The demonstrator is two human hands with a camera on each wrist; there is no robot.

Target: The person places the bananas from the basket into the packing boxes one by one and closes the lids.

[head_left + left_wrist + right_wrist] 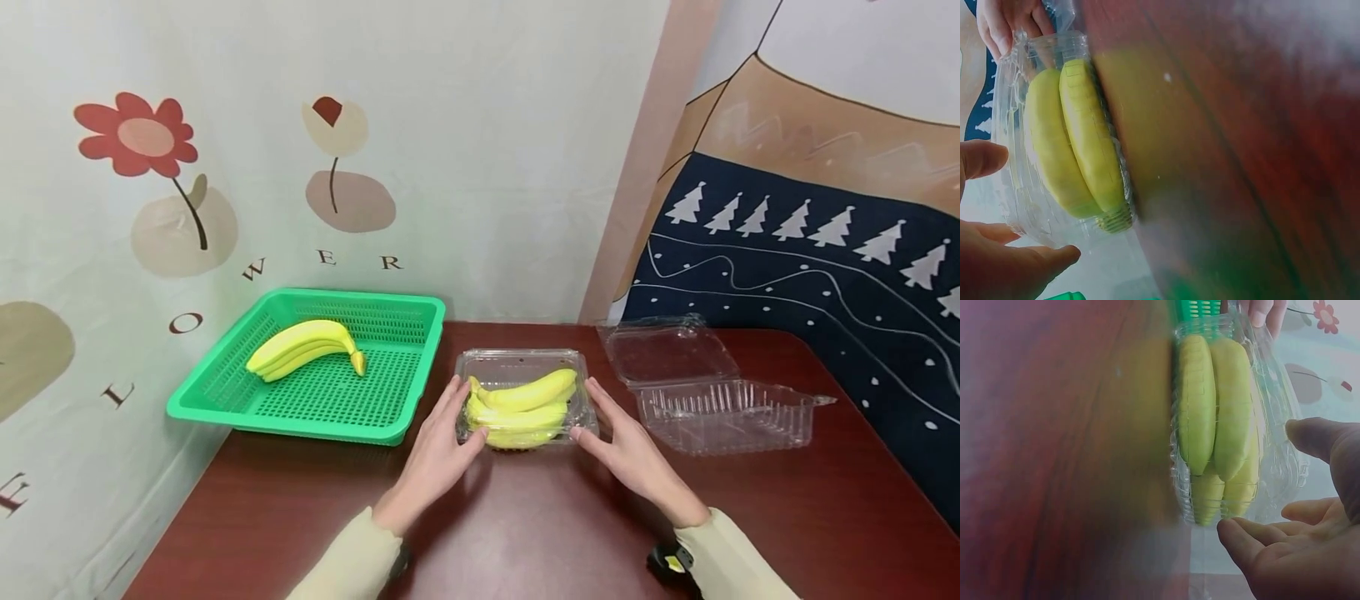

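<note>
A clear plastic clamshell box (491,363) sits on the table in front of me, its lid down over a bunch of yellow bananas (528,395). My left hand (437,447) is at the box's left side, and my right hand (633,457) at its right side. Both have fingers extended along the sides and thumbs towards the front corners. In the left wrist view, the thumb (984,157) stands a little off the lid. The right wrist view has the right thumb (1316,436) beside the lid's edge, with bananas (1197,406) showing through the ribbed wall.
On the left, a green plastic basket (408,427) holds another bunch of bananas (303,346). At the right stands a second clear clamshell box (723,421), lid raised backwards. A printed curtain (487,167) hangs behind the dark red table (525,525).
</note>
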